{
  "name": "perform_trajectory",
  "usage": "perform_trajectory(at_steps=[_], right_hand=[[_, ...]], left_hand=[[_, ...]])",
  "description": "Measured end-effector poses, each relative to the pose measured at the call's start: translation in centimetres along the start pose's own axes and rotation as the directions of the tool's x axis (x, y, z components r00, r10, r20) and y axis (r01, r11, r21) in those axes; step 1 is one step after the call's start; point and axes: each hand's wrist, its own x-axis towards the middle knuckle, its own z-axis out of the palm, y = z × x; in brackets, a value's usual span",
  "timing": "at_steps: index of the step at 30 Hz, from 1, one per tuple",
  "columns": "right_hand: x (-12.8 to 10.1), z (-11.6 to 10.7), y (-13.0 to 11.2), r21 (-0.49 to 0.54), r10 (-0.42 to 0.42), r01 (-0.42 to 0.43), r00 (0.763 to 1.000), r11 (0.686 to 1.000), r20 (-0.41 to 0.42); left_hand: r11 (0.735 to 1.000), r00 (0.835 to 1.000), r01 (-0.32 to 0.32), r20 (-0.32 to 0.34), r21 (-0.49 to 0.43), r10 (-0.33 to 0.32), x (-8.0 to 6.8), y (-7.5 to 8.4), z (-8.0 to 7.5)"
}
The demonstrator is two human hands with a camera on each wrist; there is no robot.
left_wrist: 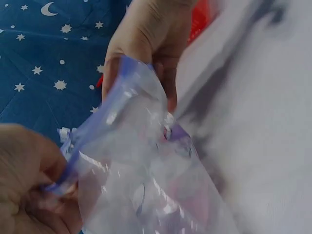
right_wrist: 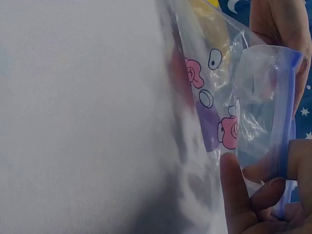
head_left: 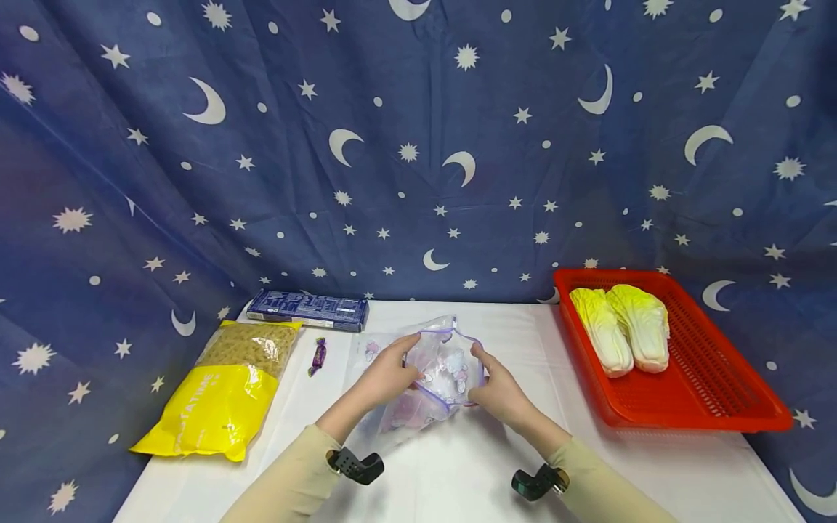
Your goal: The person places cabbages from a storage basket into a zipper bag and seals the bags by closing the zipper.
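Observation:
A clear zip bag point(head_left: 415, 410) with pink cartoon prints and a purple-blue zip edge is held tilted over the white table, its mouth spread wide. My left hand point(head_left: 387, 376) grips the left side of the rim, thumb over the zip edge. On the opposite side, my right hand point(head_left: 502, 391) pinches the rim between thumb and fingers. In the left wrist view the zip edge point(left_wrist: 100, 114) stretches between both hands. The right wrist view shows the printed bag wall point(right_wrist: 253, 97) close to the right fingers. Whether anything lies inside cannot be told.
A yellow pasta bag point(head_left: 229, 407) lies at the left, a dark blue box point(head_left: 310, 311) behind it. Between them and the hands is a purple-wrapped candy point(head_left: 318, 357). At right, a red basket point(head_left: 726, 349) holds two napa cabbages point(head_left: 637, 327). A starry curtain point(head_left: 418, 181) hangs behind.

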Motion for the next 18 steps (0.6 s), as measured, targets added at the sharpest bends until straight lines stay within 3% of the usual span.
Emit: perform_trajectory(at_steps=[2,5,8,13,18], right_hand=[[-0.1,0.1,0.0,-0.027,-0.014,0.014,1.000,1.000,-0.002],[-0.2,0.3,0.1,-0.065,-0.024,0.024,1.000,0.998,0.001],[-0.1,0.5,0.1,-0.073,-0.011,0.011,1.000,0.997,-0.006],[-0.1,0.5,0.2,-0.021,0.031,-0.031,0.999,0.999,-0.014],[-0.2,0.3,0.5,0.049,0.070,-0.070,0.998,0.996,-0.008]], left_hand=[[0.994,0.998,0.052,-0.017,-0.097,-0.054,0.2,0.0,0.1],[0.964,0.991,0.119,-0.038,-0.237,-0.131,0.3,0.2,0.2],[0.936,0.987,0.147,-0.021,-0.318,-0.162,0.4,0.3,0.1],[0.953,0.997,0.073,0.058,-0.295,-0.058,0.0,-0.2,0.3],[0.957,0.990,0.018,0.137,-0.288,0.023,-0.2,-0.8,0.1]])
